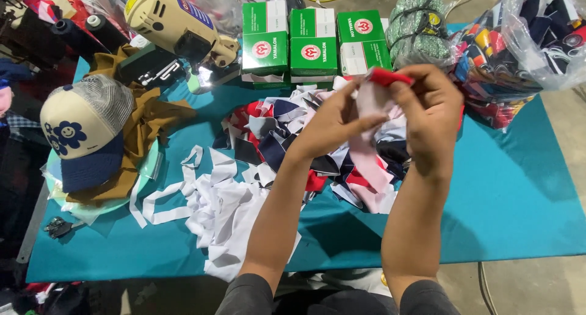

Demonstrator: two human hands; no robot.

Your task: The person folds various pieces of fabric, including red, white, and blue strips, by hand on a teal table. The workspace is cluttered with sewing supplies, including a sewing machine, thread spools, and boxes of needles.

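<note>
Left hand raised over teal table, fingers closed on pale pink fabric piece; right hand beside it, fingers pinched on red edge at top of same piece; piece held above heap of red, navy and white fabric scraps; white strips nearer body; green boxes behind; cap far left, near electric cutter.

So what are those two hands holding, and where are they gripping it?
Both hands, left and right, hold a pink fabric strip at its upper end, where a red piece sits; the rest hangs down.
</note>
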